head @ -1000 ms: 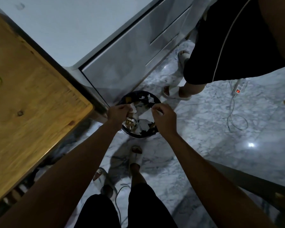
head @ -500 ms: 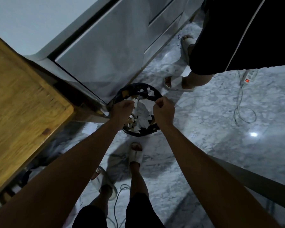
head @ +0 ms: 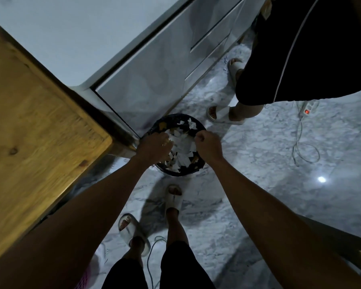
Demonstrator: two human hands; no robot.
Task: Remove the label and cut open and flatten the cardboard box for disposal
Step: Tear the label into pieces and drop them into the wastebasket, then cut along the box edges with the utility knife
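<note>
Head view, looking straight down: both my hands over a round black bin (head: 176,173) on the marble floor (head: 258,163). Bin sits tight against the base of the grey cabinet (head: 154,80), just beside the corner of the wooden bench (head: 40,122). Bin is full of torn white label scraps (head: 182,146) plus a few brown bits. No cardboard box in view, so I can't tell where it is.

Left hand (head: 154,148) is over the bin's left rim, fingers bent down into the scraps; grip state I cannot tell, fingertips hidden. Right hand (head: 206,146) is over the right rim, fingers curled into a fist; whether it pinches a scrap I cannot tell.

Edges: bench corner is rounded, close to my left forearm. Cabinet front runs diagonally up to the right, drawer lines visible.

Room: my own feet in white slippers (head: 174,198) stand just short of the bin. Second person (head: 311,49) in black shorts stands near the bin's far right side, slippers on. Open marble floor to the right, with a white power strip (head: 308,107) and its looped cable (head: 304,147) well apart from the bin. Another thin cable runs by my feet.
</note>
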